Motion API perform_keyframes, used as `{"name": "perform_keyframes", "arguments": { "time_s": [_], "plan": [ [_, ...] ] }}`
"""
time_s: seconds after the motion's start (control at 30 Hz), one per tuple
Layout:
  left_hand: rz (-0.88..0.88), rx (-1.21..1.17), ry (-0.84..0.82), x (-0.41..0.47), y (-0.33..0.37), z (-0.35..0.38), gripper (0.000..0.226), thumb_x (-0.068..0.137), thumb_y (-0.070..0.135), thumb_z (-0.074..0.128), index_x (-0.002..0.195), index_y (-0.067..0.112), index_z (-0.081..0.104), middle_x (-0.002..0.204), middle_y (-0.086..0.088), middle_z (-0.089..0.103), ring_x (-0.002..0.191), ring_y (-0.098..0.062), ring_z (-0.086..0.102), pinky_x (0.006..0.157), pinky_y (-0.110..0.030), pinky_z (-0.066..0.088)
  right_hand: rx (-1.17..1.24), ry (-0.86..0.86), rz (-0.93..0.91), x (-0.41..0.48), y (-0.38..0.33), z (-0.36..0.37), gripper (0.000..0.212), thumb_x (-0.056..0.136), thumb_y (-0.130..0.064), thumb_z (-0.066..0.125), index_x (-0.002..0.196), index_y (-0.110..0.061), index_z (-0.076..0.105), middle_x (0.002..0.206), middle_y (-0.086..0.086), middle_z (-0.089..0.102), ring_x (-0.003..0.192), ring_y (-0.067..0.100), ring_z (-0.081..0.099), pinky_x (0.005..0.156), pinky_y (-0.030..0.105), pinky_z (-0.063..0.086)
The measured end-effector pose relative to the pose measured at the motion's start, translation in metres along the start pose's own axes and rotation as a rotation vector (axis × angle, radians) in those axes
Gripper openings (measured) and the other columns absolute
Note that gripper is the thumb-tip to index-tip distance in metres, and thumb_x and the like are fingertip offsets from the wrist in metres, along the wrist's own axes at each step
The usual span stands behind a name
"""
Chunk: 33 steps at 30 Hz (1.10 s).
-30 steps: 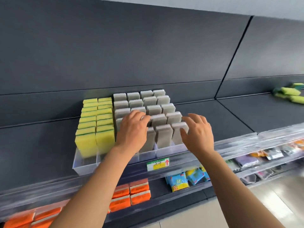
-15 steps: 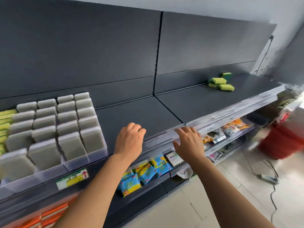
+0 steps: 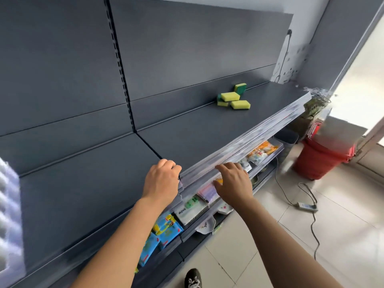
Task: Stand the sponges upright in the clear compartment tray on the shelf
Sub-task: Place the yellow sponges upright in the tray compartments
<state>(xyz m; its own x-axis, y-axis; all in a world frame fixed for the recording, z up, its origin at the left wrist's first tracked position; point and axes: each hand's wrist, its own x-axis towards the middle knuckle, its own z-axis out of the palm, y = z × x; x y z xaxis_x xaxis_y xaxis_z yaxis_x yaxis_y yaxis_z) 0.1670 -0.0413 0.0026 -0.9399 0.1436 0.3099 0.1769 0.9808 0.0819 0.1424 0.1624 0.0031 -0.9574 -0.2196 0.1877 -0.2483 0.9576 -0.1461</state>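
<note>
The view has swung hard to the right within the last second: a moment ago both hands were on the grey sponges in the tray, and now the dark shelf [image 3: 197, 129] fills the frame, bare across most of its length. The clear compartment tray [image 3: 9, 221] has slid off to the far left of the left hand, only a blurred edge of it with grey sponges showing — it is well apart from both hands now.

Beyond the right hand, further along the same shelf and up toward the back panel, lies a loose pile of yellow-and-green sponges [image 3: 233, 98], lying flat or tilted rather than standing. They look like the next stock to fetch, so the turn reads as leaving the tray for another load — my judgement, not something shown.

The left hand [image 3: 161, 181] hangs over the shelf's front lip with fingers curled in loosely, holding nothing. The right hand [image 3: 233, 181], just beside it on the outer side of the clear price rail [image 3: 249, 142], is spread and empty, fingertips at the rail. Both are well short of the pile, so a longer reach or a step sideways seems needed.
</note>
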Motion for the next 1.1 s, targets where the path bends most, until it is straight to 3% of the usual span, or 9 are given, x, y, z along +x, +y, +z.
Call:
{"name": "perform_keyframes", "arguments": {
  "time_s": [0.6,1.1],
  "plan": [
    [0.048,-0.086,-0.019,0.278,0.068,0.096,0.029,0.088,0.023,0.058,0.116,0.019,0.058,0.119,0.004,0.057,0.115,-0.018,0.045,0.089,-0.03,0.04,0.044,-0.006,0.112,0.224,0.172,0.019,0.043,0.088,-0.037,0.056,0.128,-0.021,0.05,0.124,0.002,0.054,0.121,0.024,0.042,0.097,0.034,0.037],
    [-0.165,-0.09,-0.011,0.46,0.124,0.159,0.043,0.089,0.028,0.059,0.13,0.02,0.051,0.132,-0.001,0.049,0.123,-0.02,0.039,0.097,-0.033,0.038,0.056,-0.063,-0.095,0.407,0.294,0.04,0.044,0.086,-0.037,0.059,0.125,-0.018,0.051,0.125,0.003,0.053,0.119,0.025,0.042,0.094,0.034,0.037]
  ]
}}
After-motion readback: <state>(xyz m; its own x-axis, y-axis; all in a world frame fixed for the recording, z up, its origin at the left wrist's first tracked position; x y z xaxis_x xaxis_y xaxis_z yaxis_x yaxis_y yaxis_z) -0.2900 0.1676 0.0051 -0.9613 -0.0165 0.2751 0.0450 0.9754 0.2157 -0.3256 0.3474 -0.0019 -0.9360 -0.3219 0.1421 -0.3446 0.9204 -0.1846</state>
